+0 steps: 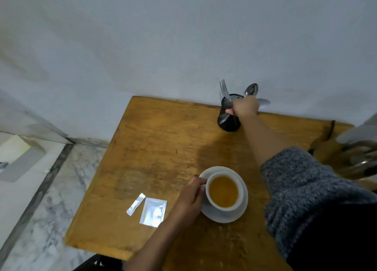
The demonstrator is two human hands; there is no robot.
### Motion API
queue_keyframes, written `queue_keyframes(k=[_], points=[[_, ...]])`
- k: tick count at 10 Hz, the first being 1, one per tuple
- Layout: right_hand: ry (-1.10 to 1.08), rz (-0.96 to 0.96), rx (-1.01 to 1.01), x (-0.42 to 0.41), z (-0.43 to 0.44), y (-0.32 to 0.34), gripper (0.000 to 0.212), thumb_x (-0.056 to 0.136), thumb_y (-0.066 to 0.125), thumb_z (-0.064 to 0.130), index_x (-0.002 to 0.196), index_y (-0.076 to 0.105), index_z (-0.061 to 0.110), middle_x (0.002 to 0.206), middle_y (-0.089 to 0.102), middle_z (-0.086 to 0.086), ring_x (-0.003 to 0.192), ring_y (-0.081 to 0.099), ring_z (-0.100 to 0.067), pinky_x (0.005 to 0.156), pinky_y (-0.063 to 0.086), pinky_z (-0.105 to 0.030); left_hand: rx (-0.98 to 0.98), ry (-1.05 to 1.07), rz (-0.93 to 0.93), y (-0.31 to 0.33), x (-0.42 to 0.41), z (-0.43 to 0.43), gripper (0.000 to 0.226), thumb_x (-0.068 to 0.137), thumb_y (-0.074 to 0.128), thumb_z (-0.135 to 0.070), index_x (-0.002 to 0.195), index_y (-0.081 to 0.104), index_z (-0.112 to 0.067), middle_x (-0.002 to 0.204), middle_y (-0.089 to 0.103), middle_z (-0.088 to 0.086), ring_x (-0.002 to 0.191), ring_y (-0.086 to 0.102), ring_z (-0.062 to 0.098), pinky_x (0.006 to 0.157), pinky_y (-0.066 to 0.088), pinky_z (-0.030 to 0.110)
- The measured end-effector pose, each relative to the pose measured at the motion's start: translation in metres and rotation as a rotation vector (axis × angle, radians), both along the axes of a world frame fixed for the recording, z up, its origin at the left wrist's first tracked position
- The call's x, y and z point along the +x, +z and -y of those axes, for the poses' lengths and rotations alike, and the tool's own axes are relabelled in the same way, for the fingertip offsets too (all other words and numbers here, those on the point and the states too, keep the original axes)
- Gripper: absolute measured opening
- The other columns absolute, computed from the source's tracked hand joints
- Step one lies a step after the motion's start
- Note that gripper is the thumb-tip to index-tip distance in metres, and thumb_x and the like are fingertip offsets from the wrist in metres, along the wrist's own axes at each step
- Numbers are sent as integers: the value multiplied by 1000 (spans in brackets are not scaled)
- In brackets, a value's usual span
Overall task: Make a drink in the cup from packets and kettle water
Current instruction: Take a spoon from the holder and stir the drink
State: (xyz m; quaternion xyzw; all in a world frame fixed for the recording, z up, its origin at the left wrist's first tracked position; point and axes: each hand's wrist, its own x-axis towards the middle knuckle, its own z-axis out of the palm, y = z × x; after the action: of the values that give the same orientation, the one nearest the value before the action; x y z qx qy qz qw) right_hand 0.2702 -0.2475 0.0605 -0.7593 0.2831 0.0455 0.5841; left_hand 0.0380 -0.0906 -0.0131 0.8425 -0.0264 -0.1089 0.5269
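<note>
White cup [223, 191]: sits on a white saucer [240, 211] near the front middle of the table, filled almost to the rim with an amber-orange drink [223, 191].
Left hand [190, 200]: reaches in from the near edge, fingers curled together at the cup's left side where the handle would be; the handle itself is hidden behind the fingers.
Packets: two silvery ones lie flat on the table just left of the left hand. The larger square packet [153, 212] is nearest the hand; the narrow stick packet [136, 204] lies just beside it on the left, angled. Whether either is torn open cannot be told.
Right hand [245, 106]: stretched out to the far edge of the table, closed around cutlery at the top of the black mesh holder [229, 119]. Exactly which handle it grips cannot be told.
Cutlery: a fork [223, 87] stands up at the holder's left; a spoon [252, 89] rises just above the right hand, and another spoon bowl [264, 101] pokes out to its right.
Sleeve [302, 189]: grey knitted, pushed up the right forearm.
Table [159, 148]: worn, honey-coloured wood, set against a pale wall [183, 36].
Right edge: blurred metal object [359, 154], too cut off to identify.
Floor [51, 199]: pale marble with a dark strip, left of the table.
</note>
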Motion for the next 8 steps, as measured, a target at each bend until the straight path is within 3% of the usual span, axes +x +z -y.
queue_keyframes(k=[1, 2, 3, 4, 5, 6, 7, 8], points=[[-2, 16, 4, 6, -1, -3, 23, 88, 51, 2, 110, 57, -2, 73, 56, -9, 32, 54, 3, 35, 43, -13, -8, -3, 7, -5, 0, -1, 22, 94, 38, -27, 107, 55, -23, 105, 58, 0, 97, 54, 5, 76, 39, 9], [-28, 3, 33, 10, 1, -10, 9, 87, 52, 2, 96, 52, 4, 79, 58, -12, 33, 56, -1, 36, 44, -15, -15, -6, 3, -5, -1, -1, 22, 94, 37, -28, 107, 55, -24, 107, 58, -1, 99, 54, 6, 79, 41, 13], [-37, -20, -138, 8, -3, -10, 15, 91, 53, 6, 93, 60, -7, 64, 61, -11, 34, 57, -10, 36, 45, -20, -30, -11, -3, -4, -1, 0, 19, 94, 38, -26, 104, 54, -27, 106, 58, -1, 98, 54, 4, 76, 40, 9], [31, 223, -290, -5, -10, 6, 21, 93, 50, 8, 84, 64, -4, 60, 62, -12, 39, 58, -12, 38, 49, -21, -30, -21, -5, -3, 1, -1, 17, 95, 39, -23, 101, 52, -32, 101, 56, -7, 95, 52, -2, 73, 36, 4], [125, 480, -352, -18, -5, 39, 21, 92, 51, 12, 79, 63, 0, 55, 53, 0, 49, 62, -21, 54, 58, -34, -22, -24, -20, -1, 2, 0, 17, 95, 38, -22, 99, 51, -33, 96, 52, -14, 92, 50, -8, 72, 36, 2], [307, 621, -506, -29, 3, 83, 18, 88, 52, 18, 86, 67, 8, 61, 55, -1, 61, 60, -28, 61, 54, -40, -41, -2, -38, 3, 1, 1, 19, 96, 36, -24, 103, 53, -29, 102, 54, -3, 95, 53, 4, 72, 36, 1], [527, 669, -810, -52, 13, 114, 16, 86, 51, 21, 89, 65, 13, 77, 57, 1, 73, 50, -18, 61, 40, -32, -34, 18, -44, 8, -2, 4, 24, 96, 36, -24, 108, 56, -22, 106, 54, 1, 100, 53, 12, 75, 37, 5], [738, 676, -915, -83, 26, 116, 12, 88, 49, 22, 90, 59, 15, 85, 49, 4, 83, 45, -15, 63, 36, -30, -45, 37, -47, 12, -5, 6, 23, 97, 35, -21, 105, 56, -23, 106, 53, 2, 101, 52, 14, 78, 38, 13]])
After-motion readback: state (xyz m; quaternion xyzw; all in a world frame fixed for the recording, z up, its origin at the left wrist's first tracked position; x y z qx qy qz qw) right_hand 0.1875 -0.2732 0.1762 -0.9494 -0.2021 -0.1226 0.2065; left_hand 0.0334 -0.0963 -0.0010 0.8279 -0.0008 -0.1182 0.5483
